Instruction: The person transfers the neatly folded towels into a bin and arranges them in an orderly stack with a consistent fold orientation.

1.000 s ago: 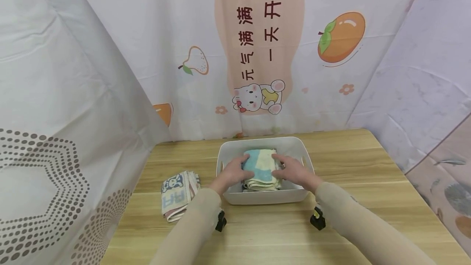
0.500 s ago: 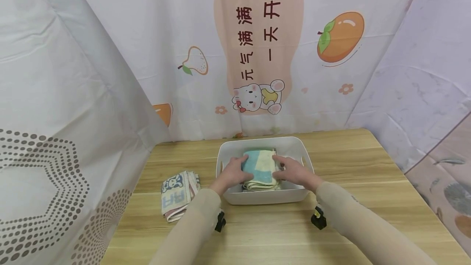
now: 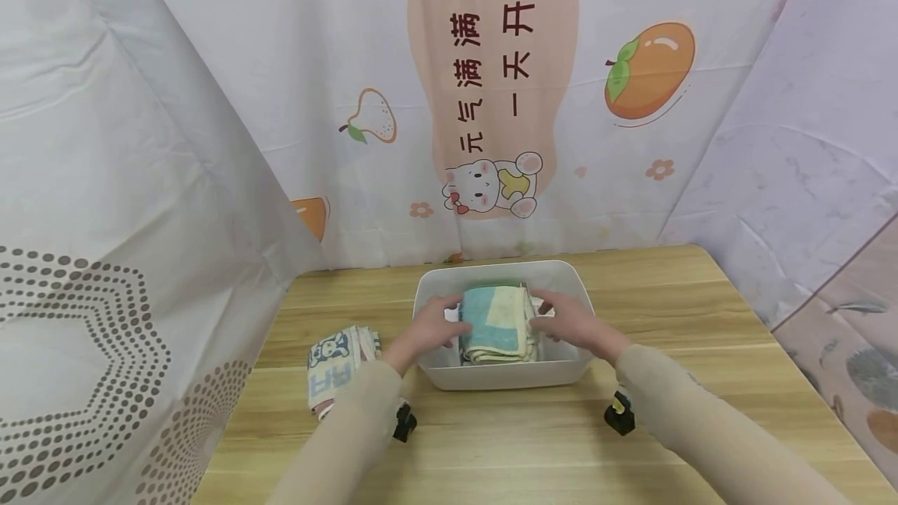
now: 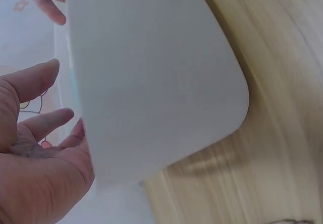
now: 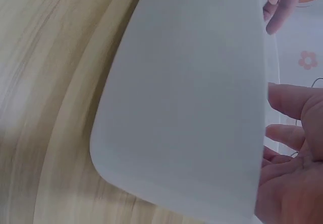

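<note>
A stack of folded towels, its top one blue and cream (image 3: 496,322), lies inside a white plastic basket (image 3: 491,377). My left hand (image 3: 431,327) is over the basket's left side, fingers spread, close to the stack's left edge. On the other side my right hand (image 3: 571,323) hovers beside the stack's right edge with loosely bent fingers. Neither hand grips a towel. In the left wrist view the left hand (image 4: 40,148) shows relaxed fingers behind the basket wall (image 4: 156,82). The right wrist view has the right hand (image 5: 295,148) likewise, its fingertips partly hidden by the wall.
Left of the basket, a folded towel with a blue pattern (image 3: 330,369) lies on the wooden table (image 3: 505,450), partly covered by the left sleeve. A printed curtain (image 3: 379,201) hangs behind the table's back edge.
Both hands have moved apart, away from the stack's sides: the left hand to the left, the right hand to the right. The towels stay in the basket.
</note>
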A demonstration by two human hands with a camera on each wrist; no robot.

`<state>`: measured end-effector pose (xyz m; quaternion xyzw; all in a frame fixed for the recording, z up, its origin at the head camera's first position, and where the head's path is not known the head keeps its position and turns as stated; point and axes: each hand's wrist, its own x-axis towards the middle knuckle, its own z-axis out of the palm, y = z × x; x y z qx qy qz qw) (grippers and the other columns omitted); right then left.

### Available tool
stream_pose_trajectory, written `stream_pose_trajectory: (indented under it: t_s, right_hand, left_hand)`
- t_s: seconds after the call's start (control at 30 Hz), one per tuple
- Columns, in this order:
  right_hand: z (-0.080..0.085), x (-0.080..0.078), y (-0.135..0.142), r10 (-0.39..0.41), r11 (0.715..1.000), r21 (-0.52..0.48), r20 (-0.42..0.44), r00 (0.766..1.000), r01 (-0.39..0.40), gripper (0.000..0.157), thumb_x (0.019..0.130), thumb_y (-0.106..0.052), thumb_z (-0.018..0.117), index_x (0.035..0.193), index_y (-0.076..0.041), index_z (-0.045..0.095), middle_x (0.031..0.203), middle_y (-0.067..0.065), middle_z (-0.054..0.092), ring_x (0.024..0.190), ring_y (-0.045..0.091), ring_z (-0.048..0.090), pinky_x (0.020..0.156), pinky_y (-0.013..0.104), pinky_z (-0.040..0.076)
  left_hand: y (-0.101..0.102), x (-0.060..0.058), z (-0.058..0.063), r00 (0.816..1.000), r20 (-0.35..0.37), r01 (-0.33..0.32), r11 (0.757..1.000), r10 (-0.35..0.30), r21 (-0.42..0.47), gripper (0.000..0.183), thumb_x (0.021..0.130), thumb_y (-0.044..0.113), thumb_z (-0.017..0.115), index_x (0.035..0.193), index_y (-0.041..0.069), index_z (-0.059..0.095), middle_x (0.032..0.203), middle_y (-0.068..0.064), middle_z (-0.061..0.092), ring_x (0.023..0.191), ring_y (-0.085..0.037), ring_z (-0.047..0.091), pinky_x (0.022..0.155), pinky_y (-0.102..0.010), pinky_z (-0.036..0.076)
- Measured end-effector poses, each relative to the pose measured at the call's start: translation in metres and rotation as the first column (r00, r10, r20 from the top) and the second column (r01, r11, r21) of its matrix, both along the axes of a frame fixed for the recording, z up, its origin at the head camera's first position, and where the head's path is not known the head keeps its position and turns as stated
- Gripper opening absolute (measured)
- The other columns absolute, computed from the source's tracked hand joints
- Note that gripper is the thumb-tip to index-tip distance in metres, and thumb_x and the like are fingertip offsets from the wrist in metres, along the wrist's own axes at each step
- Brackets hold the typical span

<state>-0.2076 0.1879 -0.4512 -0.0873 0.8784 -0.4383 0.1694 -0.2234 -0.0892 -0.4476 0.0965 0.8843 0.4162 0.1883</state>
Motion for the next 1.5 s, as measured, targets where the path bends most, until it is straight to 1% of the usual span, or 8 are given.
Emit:
stream_pose_trajectory:
  t_s: [0.1,0.2,0.3,0.47,0.8,1.03,1.27,1.5]
  right_hand:
    - [0.004,0.0,0.004,-0.008,0.999,-0.038,0.018,1.0,0.009,0.065,0.101,-0.017,0.062,0.157,0.001,0.034,0.119,0.02,0.06,0.083,0.029,0.065,0.077,0.044,0.057]
    - [0.007,-0.001,0.009,-0.018,0.998,-0.067,0.038,0.999,0.021,0.063,0.102,-0.018,0.061,0.156,0.001,0.035,0.116,0.019,0.061,0.079,0.024,0.065,0.079,0.047,0.057]
    - [0.01,-0.001,0.015,-0.022,0.995,-0.099,0.048,0.999,0.027,0.062,0.103,-0.019,0.061,0.155,0.002,0.035,0.111,0.018,0.064,0.076,0.022,0.065,0.077,0.045,0.058]
    - [0.015,-0.001,0.024,-0.018,0.985,-0.169,0.079,0.997,0.031,0.062,0.102,-0.02,0.061,0.154,0.005,0.036,0.106,0.018,0.065,0.082,0.029,0.067,0.074,0.038,0.059]
    - [0.021,-0.006,0.045,-0.027,0.962,-0.266,0.138,0.99,0.063,0.057,0.106,-0.021,0.056,0.151,0.008,0.036,0.11,0.022,0.065,0.082,0.025,0.067,0.072,0.035,0.058]
    - [0.026,-0.007,0.057,-0.048,0.945,-0.309,0.175,0.983,0.101,0.055,0.107,-0.019,0.055,0.149,0.009,0.037,0.104,0.017,0.066,0.079,0.022,0.066,0.069,0.036,0.059]
    - [0.028,-0.007,0.069,-0.064,0.94,-0.32,0.176,0.982,0.118,0.053,0.107,-0.019,0.054,0.147,0.011,0.038,0.108,0.024,0.064,0.081,0.021,0.067,0.072,0.034,0.06]
    - [0.026,-0.008,0.077,-0.091,0.942,-0.305,0.159,0.983,0.137,0.053,0.107,-0.02,0.054,0.145,0.014,0.039,0.104,0.019,0.066,0.082,0.02,0.067,0.072,0.032,0.059]
  left_hand:
    - [-0.007,0.001,0.005,0.999,0.037,-0.007,0.999,0.005,0.046,0.062,0.099,0.022,0.069,0.154,0.007,0.045,0.152,-0.023,0.044,0.087,-0.037,0.07,0.078,-0.042,0.061]
    - [-0.013,0.002,0.011,0.997,0.077,-0.027,0.997,0.021,0.077,0.058,0.1,0.023,0.067,0.152,0.009,0.048,0.148,-0.02,0.05,0.091,-0.031,0.069,0.077,-0.039,0.06]
    - [-0.02,0.003,0.016,0.994,0.104,-0.049,0.993,0.038,0.108,0.053,0.1,0.023,0.067,0.149,0.009,0.052,0.14,-0.018,0.056,0.094,-0.026,0.068,0.076,-0.037,0.061]
    - [-0.033,0.004,0.02,0.991,0.119,-0.074,0.989,0.059,0.129,0.046,0.101,0.025,0.066,0.143,0.01,0.058,0.126,-0.012,0.062,0.1,-0.032,0.069,0.076,-0.036,0.061]
    - [-0.062,0.006,0.029,0.978,0.198,-0.112,0.959,0.06,0.262,0.044,0.102,0.021,0.064,0.141,0.001,0.057,0.121,-0.022,0.063,0.089,-0.025,0.069,0.072,-0.033,0.061]
    - [-0.082,0.011,0.032,0.973,0.22,-0.143,0.938,0.075,0.315,0.048,0.101,0.023,0.065,0.142,0.0,0.055,0.127,-0.021,0.063,0.09,-0.025,0.069,0.075,-0.036,0.061]
    - [-0.101,0.013,0.03,0.97,0.223,-0.164,0.929,0.091,0.331,0.049,0.101,0.027,0.067,0.141,0.002,0.056,0.126,-0.021,0.065,0.094,-0.027,0.069,0.08,-0.04,0.061]
    - [-0.122,0.016,0.026,0.969,0.22,-0.184,0.916,0.11,0.355,0.044,0.103,0.024,0.063,0.14,0.002,0.057,0.123,-0.024,0.062,0.093,-0.028,0.07,0.073,-0.035,0.06]
